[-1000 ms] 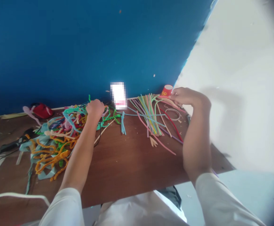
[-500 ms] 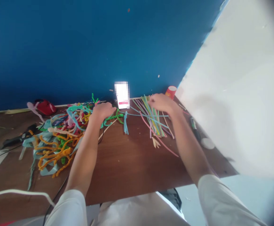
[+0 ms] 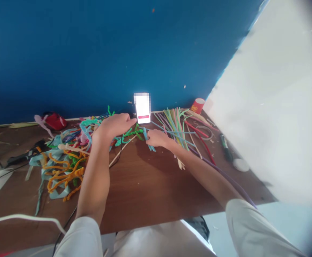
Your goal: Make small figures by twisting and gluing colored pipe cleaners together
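My right hand [image 3: 157, 138] is closed on a small bunch of light-blue pipe cleaners [image 3: 152, 147] in the middle of the table. Their lower ends stick out below its fingers. My left hand [image 3: 117, 125] hovers at the right side of a tangled pile of coloured pipe cleaners [image 3: 64, 173]. Its fingers are loosely bent and a little apart, pointing right, with nothing seen in them. Just beyond its fingertips lies a twisted green piece [image 3: 135, 133]. A fan of straight pastel pipe cleaners [image 3: 176, 123] lies behind my right hand and forearm.
A lit phone [image 3: 143, 110] leans against the blue wall [image 3: 91, 53]. On the right are a red paper cup [image 3: 198, 106], a dark green bottle or tube [image 3: 226, 147] and a round white piece [image 3: 241, 165]. Dark cords and a black tool [image 3: 24, 155] lie at the left.
My right hand has moved left and down from the pastel bundle to the light-blue bunch. My left hand has risen slightly, its fingers loosening. The view has shifted a little.
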{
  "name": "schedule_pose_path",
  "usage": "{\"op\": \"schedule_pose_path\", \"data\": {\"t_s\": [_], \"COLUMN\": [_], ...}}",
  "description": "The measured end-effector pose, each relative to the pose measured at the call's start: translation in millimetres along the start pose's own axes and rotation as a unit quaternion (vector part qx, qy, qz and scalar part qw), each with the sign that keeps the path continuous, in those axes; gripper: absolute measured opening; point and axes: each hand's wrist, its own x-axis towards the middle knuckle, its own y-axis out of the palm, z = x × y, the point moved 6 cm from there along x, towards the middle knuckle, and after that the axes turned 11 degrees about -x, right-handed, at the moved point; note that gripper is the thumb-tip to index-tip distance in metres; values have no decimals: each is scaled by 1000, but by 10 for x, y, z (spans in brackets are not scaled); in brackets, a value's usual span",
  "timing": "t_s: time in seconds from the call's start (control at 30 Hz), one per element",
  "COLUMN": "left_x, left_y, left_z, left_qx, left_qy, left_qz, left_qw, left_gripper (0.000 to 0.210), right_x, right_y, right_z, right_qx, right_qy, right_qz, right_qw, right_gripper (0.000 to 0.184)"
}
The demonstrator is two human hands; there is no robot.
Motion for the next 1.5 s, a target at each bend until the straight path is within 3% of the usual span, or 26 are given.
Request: {"op": "schedule_pose_path", "data": {"t_s": [0.27,0.4,0.53,0.67,0.8,0.9,1.0,1.1,1.17,1.27,1.37,1.5], "left_x": [-22,4,-75,-162,-112,-47,-13,-23,-53,-95,-97,-82], "left_y": [-14,43,89,114,175,161,117,70,22,-40,-65,62], "left_z": [19,-115,-360,-551,-593,-528,-432,-343,-321,-386,-482,-535], "left_qx": [-7,-80,-273,-385,-398,-371,-340,-312,-308,-299,-248,-156], "left_qy": [17,66,146,194,197,185,176,152,133,126,146,210], "left_qz": [-19,-18,39,17,-51,-102,-103,-70,-51,-7,41,175], "left_qw": [1000,994,950,902,894,904,918,935,941,946,957,949], "left_gripper": [45,42,40,41,42,37,33,35,35,35,28,30], "right_x": [-328,-575,-762,-829,-869,-884,-818,-619,-410,-137,26,89], "right_y": [-649,-942,-1135,-1189,-1207,-1223,-1233,-1171,-996,-724,-481,-272], "right_z": [-115,-106,-82,-53,4,57,-43,-388,-627,-832,-847,-697], "right_qx": [45,200,266,270,195,149,103,37,5,-6,-15,-41], "right_qy": [-6,-49,-60,-53,-33,-49,-54,18,51,39,16,-1], "right_qz": [-95,-110,-150,-163,-192,-196,-200,-220,-171,-128,-84,-50], "right_qw": [994,972,950,947,961,968,973,975,984,991,996,998], "right_gripper": [21,30,33,28,28,29,35,32,24,18,15,9]}}
